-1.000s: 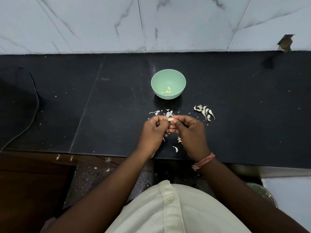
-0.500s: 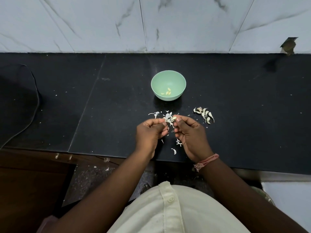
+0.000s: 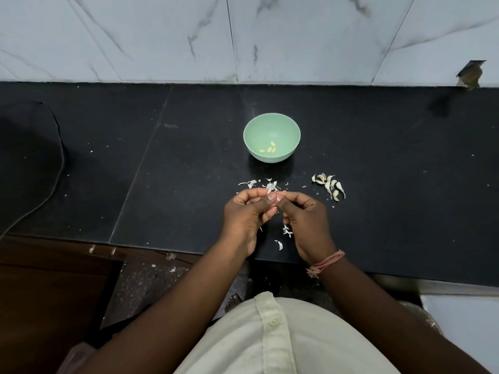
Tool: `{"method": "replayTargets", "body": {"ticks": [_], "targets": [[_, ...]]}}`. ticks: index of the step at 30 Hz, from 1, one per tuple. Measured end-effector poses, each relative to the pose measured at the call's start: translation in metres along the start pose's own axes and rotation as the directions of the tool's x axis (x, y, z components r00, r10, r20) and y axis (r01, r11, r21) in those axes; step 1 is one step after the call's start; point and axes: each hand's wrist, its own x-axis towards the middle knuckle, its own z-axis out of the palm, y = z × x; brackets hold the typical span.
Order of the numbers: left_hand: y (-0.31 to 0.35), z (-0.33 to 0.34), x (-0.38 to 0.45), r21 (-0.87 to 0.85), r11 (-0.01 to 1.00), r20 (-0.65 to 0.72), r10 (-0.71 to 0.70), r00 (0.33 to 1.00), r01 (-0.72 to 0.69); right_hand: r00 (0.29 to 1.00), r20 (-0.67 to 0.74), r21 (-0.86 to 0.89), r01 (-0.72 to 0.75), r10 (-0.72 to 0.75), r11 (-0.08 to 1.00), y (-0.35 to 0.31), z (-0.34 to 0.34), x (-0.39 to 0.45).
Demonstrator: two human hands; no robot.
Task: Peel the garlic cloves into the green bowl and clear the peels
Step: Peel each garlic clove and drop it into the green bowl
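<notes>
Garlic clove, small, pale, held between both of your hands just above the black stone counter (image 3: 378, 211), in front of the round mint-green plastic bowl (image 3: 272, 136). Clove itself is mostly hidden by your fingertips, so I cannot tell how much skin is left on it. Left hand (image 3: 247, 214): fingers curled, thumb and forefinger pinched at the clove. Right hand (image 3: 305, 214): fingers curled in, tips pinched against the same spot, touching the left thumb.

Three peeled yellowish cloves (image 3: 270, 149) lie in the bowl bottom. Small heap of unpeeled white cloves (image 3: 329, 186) sits on the counter to your right of the bowl, near the right hand. Scraps of thin white papery peel (image 3: 270, 186) lie between the bowl and your hands, more peel bits (image 3: 286, 230) under your wrists near the counter edge.

Handling, my judgement: clove is light, firm, a bit slick once bare, so grip it by the flat sides and tear skin from the pointed tip. Peels are feather-light and flaky, likely to scatter or stick to fingers; sweep them together with a flat palm rather than pick each one.

Pink thread band (image 3: 325, 263) on the right wrist. No brands, labels or writing readable anywhere.
</notes>
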Motion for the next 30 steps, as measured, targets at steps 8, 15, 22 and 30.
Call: {"method": "replayTargets", "body": {"ticks": [8,15,22,30], "targets": [[0.001,-0.001,-0.002,0.147,0.985,-0.014,0.093,0.996,-0.090,0.989,-0.011,-0.181,0.146,-0.150,0.973,-0.002,0.001,-0.001],[0.003,-0.002,-0.002,0.152,0.984,-0.014,0.092,0.996,-0.089,0.971,0.029,-0.215,0.239,-0.238,0.947,-0.006,0.003,-0.003],[0.007,0.001,-0.002,0.078,0.991,-0.022,0.112,0.993,-0.110,0.947,0.088,-0.330,0.320,-0.308,0.888,-0.009,0.003,-0.003],[0.007,0.001,0.002,-0.011,1.000,0.031,0.026,0.999,-0.025,0.983,-0.004,-0.088,0.181,-0.182,0.980,-0.010,0.005,0.004]]}}
